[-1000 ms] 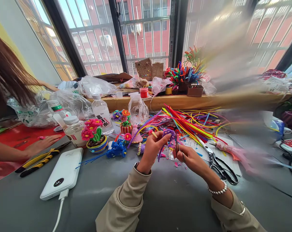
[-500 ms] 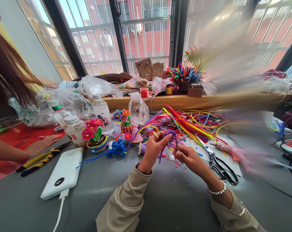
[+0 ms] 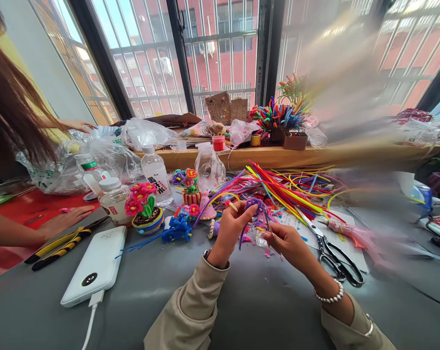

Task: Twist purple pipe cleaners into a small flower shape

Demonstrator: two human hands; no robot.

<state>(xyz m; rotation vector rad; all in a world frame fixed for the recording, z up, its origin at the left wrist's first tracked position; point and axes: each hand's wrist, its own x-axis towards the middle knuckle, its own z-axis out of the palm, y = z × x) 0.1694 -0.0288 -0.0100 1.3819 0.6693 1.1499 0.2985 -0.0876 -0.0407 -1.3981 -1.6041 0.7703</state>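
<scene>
Pinched in my left hand [image 3: 231, 226] is a purple pipe-cleaner flower [image 3: 255, 206], its fuzzy stem hanging below the fingers. Just right of it, my right hand [image 3: 287, 242] grips a small pair of metal scissors [image 3: 266, 221], blades pointing up beside the petals. Part of the scissors is hidden by the fingers, and I cannot tell whether the blades touch the flower. Loose pipe cleaners [image 3: 278, 187] are heaped behind my hands. A blue pipe-cleaner flower [image 3: 178, 228] lies to the left of my left hand.
Large black-handled scissors [image 3: 336, 262] and a pink glue gun [image 3: 346, 228] lie at right. A white power bank [image 3: 96, 265], pliers [image 3: 59, 248], a potted pink flower [image 3: 147, 216] and bottles [image 3: 156, 172] stand or lie at left. Another person's hand [image 3: 69, 223] rests there. A blur covers the far right.
My right hand has moved slightly down and right with the small scissors. My left hand still holds the purple flower in nearly the same place. The whole view has shifted a little.
</scene>
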